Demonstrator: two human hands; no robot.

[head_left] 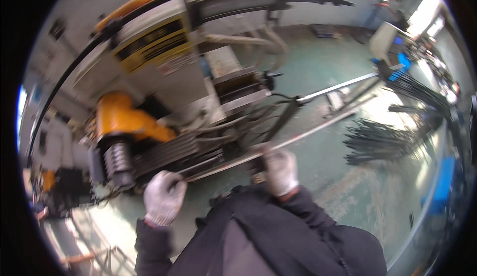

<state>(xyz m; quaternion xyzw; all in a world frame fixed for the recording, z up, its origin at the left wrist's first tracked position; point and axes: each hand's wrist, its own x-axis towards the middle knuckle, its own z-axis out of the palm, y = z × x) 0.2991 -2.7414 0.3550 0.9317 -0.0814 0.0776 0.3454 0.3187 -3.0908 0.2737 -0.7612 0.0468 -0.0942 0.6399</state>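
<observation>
A long thin metal rod slants across in front of me, from low left up to the far right. My right hand, in a whitish work glove, is closed around its middle stretch; the fingertips are blurred. At the rod's near left end is my left hand, gloved alike, with fingers curled into a ring and closed on the rod. Just beyond both hands lies the ribbed grey bed of a machine. An orange machine part with a grey ridged cylinder rises left of that bed.
Behind stands a pale machine cabinet with a yellow-black label. A bright support rail runs right from a dark leg. Bundles of dark rods lie at the right, near a blue object. Cables hang below the machine.
</observation>
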